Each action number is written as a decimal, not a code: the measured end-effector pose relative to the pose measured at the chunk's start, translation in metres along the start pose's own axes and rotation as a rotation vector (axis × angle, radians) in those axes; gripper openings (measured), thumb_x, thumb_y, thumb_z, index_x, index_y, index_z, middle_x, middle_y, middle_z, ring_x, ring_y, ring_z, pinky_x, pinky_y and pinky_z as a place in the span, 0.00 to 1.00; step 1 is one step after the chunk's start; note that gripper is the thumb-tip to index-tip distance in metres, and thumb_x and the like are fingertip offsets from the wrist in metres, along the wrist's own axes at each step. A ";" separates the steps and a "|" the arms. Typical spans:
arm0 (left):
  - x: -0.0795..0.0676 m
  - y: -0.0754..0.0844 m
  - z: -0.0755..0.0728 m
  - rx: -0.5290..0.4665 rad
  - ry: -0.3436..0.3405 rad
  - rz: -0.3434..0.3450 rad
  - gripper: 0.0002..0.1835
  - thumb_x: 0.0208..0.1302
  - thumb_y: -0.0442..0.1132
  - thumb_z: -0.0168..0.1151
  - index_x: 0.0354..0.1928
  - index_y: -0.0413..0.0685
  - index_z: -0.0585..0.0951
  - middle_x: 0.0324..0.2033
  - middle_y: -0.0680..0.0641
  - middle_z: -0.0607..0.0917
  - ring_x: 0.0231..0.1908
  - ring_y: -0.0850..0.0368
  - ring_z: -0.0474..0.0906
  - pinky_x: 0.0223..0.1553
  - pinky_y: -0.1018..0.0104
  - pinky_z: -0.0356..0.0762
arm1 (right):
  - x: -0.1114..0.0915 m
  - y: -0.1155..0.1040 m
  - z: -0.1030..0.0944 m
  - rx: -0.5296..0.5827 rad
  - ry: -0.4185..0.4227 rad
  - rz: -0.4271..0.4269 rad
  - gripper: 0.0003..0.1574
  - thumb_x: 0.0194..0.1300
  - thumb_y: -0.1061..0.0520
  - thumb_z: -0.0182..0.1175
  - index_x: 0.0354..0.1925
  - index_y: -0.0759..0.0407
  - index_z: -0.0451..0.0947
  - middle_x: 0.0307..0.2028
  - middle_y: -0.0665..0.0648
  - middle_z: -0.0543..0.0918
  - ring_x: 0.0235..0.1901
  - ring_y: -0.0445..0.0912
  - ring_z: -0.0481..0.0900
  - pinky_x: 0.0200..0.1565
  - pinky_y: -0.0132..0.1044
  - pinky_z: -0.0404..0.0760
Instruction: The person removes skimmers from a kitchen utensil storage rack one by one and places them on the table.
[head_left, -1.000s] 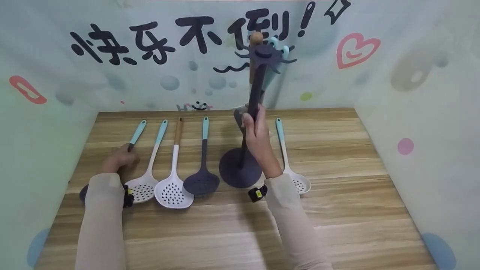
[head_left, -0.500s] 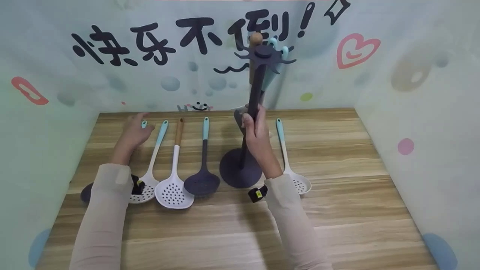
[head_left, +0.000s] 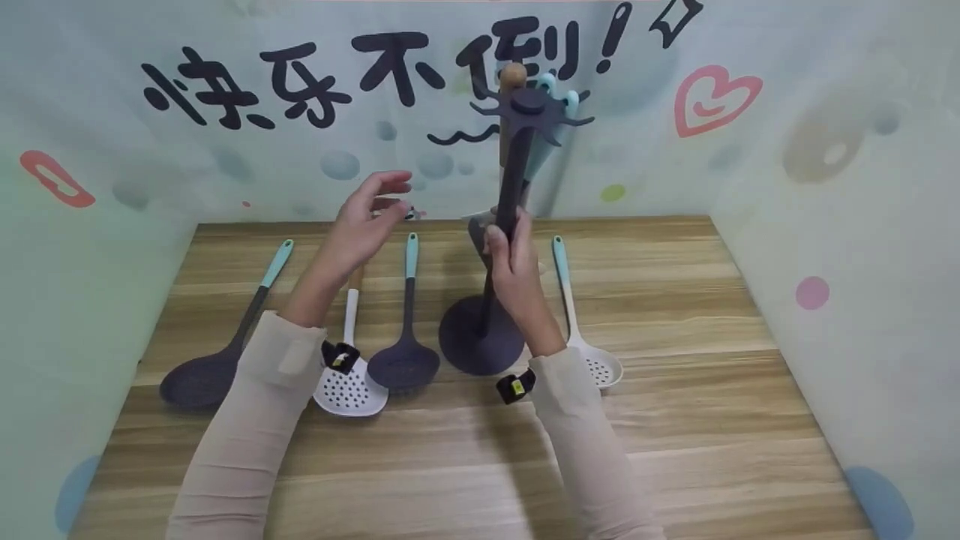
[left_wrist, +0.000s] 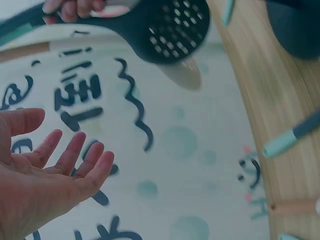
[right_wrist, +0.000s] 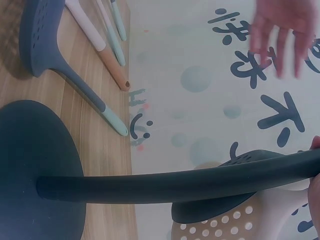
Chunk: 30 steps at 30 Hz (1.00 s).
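My right hand (head_left: 517, 277) grips the dark post of a utensil stand (head_left: 480, 337), fingers wrapped round it. Several utensils hang from the far side of its hooked top, among them a black slotted utensil (left_wrist: 172, 30) and a white perforated one (right_wrist: 220, 225). My left hand (head_left: 367, 225) is in the air left of the post, palm toward it, holding nothing; its fingers (left_wrist: 75, 157) are spread and slightly bent in the left wrist view. Below it lie a white perforated turner (head_left: 349, 390) with a wooden handle and a dark slotted skimmer (head_left: 405, 364) with a light-blue handle end.
A dark ladle (head_left: 199, 381) lies at the far left of the wooden table (head_left: 420, 472). The white slotted utensil beside it is hidden by my left arm. A pale perforated ladle (head_left: 596, 367) lies right of the stand. A printed cloth wall (head_left: 637, 165) stands behind.
My left hand has moved from the dark ladle's handle up and to the right, leaving the ladle on the table. My right hand and the stand have stayed in place.
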<state>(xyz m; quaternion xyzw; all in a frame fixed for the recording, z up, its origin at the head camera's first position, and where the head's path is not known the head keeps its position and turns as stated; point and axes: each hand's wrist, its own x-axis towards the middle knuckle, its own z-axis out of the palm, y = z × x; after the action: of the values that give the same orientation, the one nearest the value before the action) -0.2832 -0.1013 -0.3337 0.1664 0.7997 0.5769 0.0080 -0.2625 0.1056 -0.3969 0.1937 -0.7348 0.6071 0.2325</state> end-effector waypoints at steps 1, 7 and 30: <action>0.000 0.005 0.004 -0.031 -0.008 0.015 0.23 0.69 0.36 0.49 0.64 0.41 0.64 0.59 0.42 0.71 0.58 0.49 0.68 0.60 0.57 0.66 | 0.000 -0.001 0.000 0.002 0.000 0.001 0.17 0.71 0.64 0.42 0.54 0.74 0.58 0.29 0.60 0.69 0.32 0.58 0.69 0.36 0.33 0.68; -0.002 0.031 0.031 -0.152 -0.036 0.117 0.23 0.68 0.38 0.51 0.64 0.43 0.65 0.56 0.44 0.73 0.56 0.53 0.70 0.58 0.60 0.68 | 0.000 0.000 -0.001 -0.006 -0.003 -0.023 0.17 0.72 0.61 0.42 0.54 0.72 0.58 0.29 0.54 0.68 0.31 0.46 0.68 0.36 0.33 0.68; 0.019 0.059 0.097 -0.444 -0.001 0.252 0.16 0.67 0.33 0.53 0.54 0.35 0.69 0.43 0.42 0.78 0.43 0.57 0.76 0.48 0.67 0.73 | -0.002 -0.001 -0.001 -0.031 -0.038 0.016 0.22 0.72 0.64 0.39 0.61 0.71 0.52 0.35 0.60 0.69 0.36 0.57 0.70 0.41 0.35 0.69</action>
<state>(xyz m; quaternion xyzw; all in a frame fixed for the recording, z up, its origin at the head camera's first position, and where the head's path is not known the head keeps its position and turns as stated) -0.2658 0.0099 -0.3083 0.2591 0.6263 0.7347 -0.0273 -0.2604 0.1068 -0.3973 0.1954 -0.7499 0.5937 0.2168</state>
